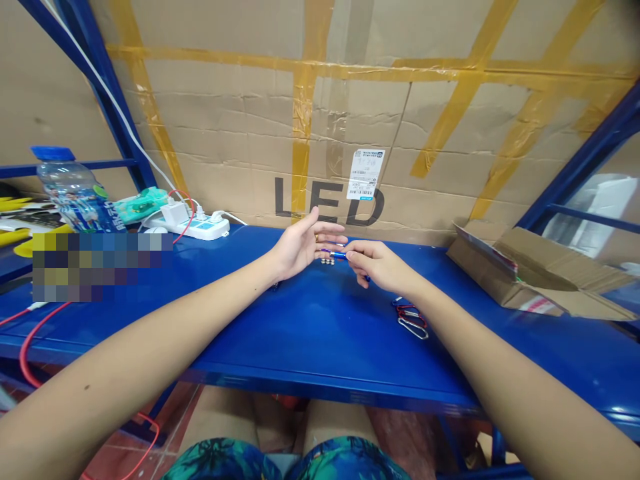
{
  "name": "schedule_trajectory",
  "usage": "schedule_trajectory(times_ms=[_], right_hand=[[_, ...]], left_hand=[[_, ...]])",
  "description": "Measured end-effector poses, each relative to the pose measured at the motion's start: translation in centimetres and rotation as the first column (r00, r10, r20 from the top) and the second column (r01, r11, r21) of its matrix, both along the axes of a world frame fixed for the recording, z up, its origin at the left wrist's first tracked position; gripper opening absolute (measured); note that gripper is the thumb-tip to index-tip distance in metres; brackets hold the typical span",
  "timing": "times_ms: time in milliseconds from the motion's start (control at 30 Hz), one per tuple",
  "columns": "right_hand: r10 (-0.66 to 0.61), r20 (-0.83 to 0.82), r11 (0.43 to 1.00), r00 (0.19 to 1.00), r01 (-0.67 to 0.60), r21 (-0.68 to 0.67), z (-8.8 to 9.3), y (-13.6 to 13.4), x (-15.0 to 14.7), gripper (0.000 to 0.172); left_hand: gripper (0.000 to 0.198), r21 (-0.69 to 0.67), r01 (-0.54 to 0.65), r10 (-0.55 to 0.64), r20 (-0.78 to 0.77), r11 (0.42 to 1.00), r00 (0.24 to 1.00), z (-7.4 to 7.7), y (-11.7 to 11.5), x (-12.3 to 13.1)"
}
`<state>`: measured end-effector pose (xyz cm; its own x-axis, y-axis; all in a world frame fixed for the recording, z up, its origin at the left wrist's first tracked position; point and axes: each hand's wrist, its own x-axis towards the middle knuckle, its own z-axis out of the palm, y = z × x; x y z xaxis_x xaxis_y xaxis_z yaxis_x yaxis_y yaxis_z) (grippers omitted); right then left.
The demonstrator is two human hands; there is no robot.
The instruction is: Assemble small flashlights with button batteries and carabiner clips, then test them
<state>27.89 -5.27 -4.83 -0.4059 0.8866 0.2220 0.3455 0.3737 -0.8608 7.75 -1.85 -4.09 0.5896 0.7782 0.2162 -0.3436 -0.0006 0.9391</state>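
My left hand point(303, 245) hovers over the blue metal shelf point(310, 333), palm turned right, fingers stretched out and apart, holding nothing. My right hand point(377, 263) faces it, fingers pinched on a small blue cylinder point(336, 254) with a silver end that points toward the left palm. Small silver round cells point(328, 262) lie on the shelf just under the cylinder. Silver and red carabiner clips point(412, 319) rest on the shelf by my right wrist.
A taped cardboard wall marked LED point(330, 200) stands behind the shelf. An open cardboard box point(535, 273) lies at the right. At the left are a white power strip point(200, 227) with chargers, a water bottle point(75, 193) and red cable point(30, 333).
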Motion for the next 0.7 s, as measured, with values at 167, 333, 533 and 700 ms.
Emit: schedule_trajectory(times_ms=[167, 333, 533, 700], right_hand=[[0.02, 0.016, 1.0, 1.0, -0.02, 0.005, -0.17, 0.1, 0.28, 0.023], [0.036, 0.045, 0.999, 0.998, -0.037, 0.02, 0.01, -0.03, 0.26, 0.022], [0.023, 0.097, 0.999, 0.995, -0.027, 0.036, 0.31, -0.34, 0.09, 0.022], [0.016, 0.074, 1.0, 0.997, -0.017, 0.013, 0.23, -0.27, 0.02, 0.022]], left_hand=[[0.066, -0.013, -0.005, 0.005, -0.001, 1.0, 1.0, 0.1, -0.08, -0.01], [0.065, -0.019, -0.009, 0.009, 0.005, 1.0, 1.0, 0.11, -0.04, -0.04], [0.069, -0.003, -0.004, 0.004, -0.01, 1.0, 1.0, 0.04, 0.04, -0.08], [0.068, -0.001, -0.004, 0.004, -0.009, 1.0, 1.0, 0.07, 0.02, -0.1]])
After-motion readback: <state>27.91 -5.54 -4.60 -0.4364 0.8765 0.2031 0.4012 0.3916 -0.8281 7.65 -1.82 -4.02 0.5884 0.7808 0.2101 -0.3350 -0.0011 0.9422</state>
